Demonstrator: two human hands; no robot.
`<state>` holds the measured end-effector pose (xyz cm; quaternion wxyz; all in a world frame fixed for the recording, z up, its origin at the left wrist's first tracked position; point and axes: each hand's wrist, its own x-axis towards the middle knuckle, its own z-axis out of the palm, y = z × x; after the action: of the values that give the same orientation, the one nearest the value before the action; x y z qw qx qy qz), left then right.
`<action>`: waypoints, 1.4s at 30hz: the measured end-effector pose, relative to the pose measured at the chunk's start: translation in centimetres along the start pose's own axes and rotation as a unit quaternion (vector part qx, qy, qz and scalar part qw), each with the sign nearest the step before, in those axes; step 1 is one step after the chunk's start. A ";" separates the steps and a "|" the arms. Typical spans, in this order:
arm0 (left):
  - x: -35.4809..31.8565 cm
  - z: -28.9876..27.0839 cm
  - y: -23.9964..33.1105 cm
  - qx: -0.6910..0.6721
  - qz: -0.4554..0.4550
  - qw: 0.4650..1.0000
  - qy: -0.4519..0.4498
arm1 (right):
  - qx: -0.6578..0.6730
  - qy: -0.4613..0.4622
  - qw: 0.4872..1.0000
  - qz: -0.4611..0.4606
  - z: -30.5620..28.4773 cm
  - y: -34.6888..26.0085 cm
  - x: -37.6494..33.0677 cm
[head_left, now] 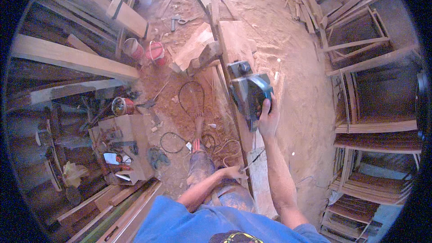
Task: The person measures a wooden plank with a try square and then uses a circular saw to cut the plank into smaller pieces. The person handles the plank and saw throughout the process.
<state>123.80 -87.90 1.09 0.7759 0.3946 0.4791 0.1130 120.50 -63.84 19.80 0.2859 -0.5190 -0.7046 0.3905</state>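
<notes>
A teal and black electric hand planer (pixel 247 91) rests on a long wooden board (pixel 235 40) ahead of me. My right hand (pixel 268 119) is wrapped round its rear handle, with the arm stretched forward. Nearer my body, my left hand (pixel 233 172) is closed at the board's left edge. A thin dark power cord (pixel 254 158) runs from those fingers toward the back of the planer. The fingertips of that hand are small and partly hidden. Under the planer, the board's surface is covered by the tool.
A wooden support (pixel 204 57) props the board. Cable loops lie on the dusty floor by my foot (pixel 198 119). Red buckets (pixel 155 51), a cardboard box (pixel 135 135) and stacked timber (pixel 72 58) stand left. Wooden frames (pixel 355 45) and stacked panels (pixel 378 128) line the right.
</notes>
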 end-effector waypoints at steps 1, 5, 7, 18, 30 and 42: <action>0.5 -0.6 -1.9 0.000 0.010 0.997 -0.080 | -0.028 0.009 0.998 -0.056 0.6 -0.7 1.5; -7.0 -5.1 -0.8 -0.039 0.073 0.991 -0.101 | 0.009 -0.024 1.000 -0.002 3.6 -2.9 8.8; -7.9 -7.1 -3.7 -0.060 0.067 0.995 -0.053 | 0.003 -0.012 0.999 -0.036 6.2 -4.6 12.7; -12.7 -16.0 -0.4 -0.034 0.091 0.947 0.306 | 0.017 0.015 0.991 -0.130 14.6 -8.3 29.0; -15.3 -8.9 -13.0 -0.193 -0.040 0.855 0.480 | -0.003 -0.044 0.999 0.008 -3.1 2.3 -6.9; -13.6 -3.8 -13.4 -0.158 -0.002 0.917 0.366 | -0.060 -0.065 0.996 0.012 -11.6 9.7 -24.4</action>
<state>110.94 -102.42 -0.52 0.5983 0.1972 0.7065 0.3224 142.10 -82.65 17.77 0.2033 -0.5169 -0.7378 0.3835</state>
